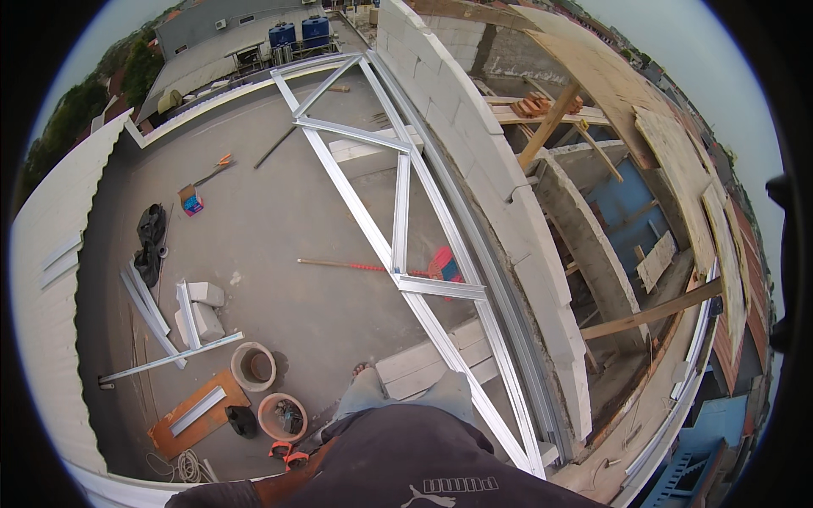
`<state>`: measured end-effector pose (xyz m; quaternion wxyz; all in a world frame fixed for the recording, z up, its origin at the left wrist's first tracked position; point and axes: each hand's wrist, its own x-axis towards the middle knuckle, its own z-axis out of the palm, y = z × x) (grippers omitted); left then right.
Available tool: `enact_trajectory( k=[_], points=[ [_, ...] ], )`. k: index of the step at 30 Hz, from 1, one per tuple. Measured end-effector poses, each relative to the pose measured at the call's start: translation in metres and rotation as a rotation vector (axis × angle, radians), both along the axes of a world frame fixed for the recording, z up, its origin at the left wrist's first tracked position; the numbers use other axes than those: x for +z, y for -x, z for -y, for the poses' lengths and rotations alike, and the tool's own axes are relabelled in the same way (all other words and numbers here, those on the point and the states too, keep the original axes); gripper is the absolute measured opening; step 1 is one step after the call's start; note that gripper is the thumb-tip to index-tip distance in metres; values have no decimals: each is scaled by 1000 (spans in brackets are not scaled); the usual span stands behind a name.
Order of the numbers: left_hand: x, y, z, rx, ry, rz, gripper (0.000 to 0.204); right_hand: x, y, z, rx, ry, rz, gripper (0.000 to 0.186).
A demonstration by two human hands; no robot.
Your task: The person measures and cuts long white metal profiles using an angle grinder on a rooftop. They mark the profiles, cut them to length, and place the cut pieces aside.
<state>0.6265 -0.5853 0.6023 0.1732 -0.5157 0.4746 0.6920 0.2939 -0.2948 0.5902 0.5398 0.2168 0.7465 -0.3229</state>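
My left arm comes in at the lower edge in a dark sleeve, its bare forearm [288, 485] bent in against my dark shirt [398, 457]. The fingers of that hand are hidden. Beside the forearm show two orange loops [295, 461], like the handles of a cutting tool; whether I hold them cannot be made out. My right hand is out of sight. On my right, a long silver metal truss [364, 222] with slanted braces lies past my legs, along the block wall [483, 161]. Pale blocks [415, 372] sit under it by my legs.
Two round pots [254, 367], an orange-brown board [190, 415] and loose metal channels [148, 309] lie at left. A red-handled broom [373, 267] crosses beneath the truss. A small box [190, 200] lies farther off. Beyond the wall, an open drop shows timber props [652, 311].
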Motion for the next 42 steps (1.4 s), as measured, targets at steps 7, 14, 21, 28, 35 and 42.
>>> enact_trajectory(
  k=[7,14,21,28,35,42],
  points=[
    [-1,-31,82,-28,85,43,76,14,-22,100,74,-26,31,86],
    [-5,-33,140,-18,128,63,74,37,-12,198,275,-23,50,86],
    [-11,-28,187,69,133,94,72,4,9,283,367,-82,131,84],
    [-9,-11,285,44,129,128,70,-30,31,384,376,24,146,80],
    [38,16,431,-61,207,165,69,1,58,534,279,42,249,78],
    [42,35,537,-64,578,179,60,12,52,630,199,-58,304,63]
  ],
)
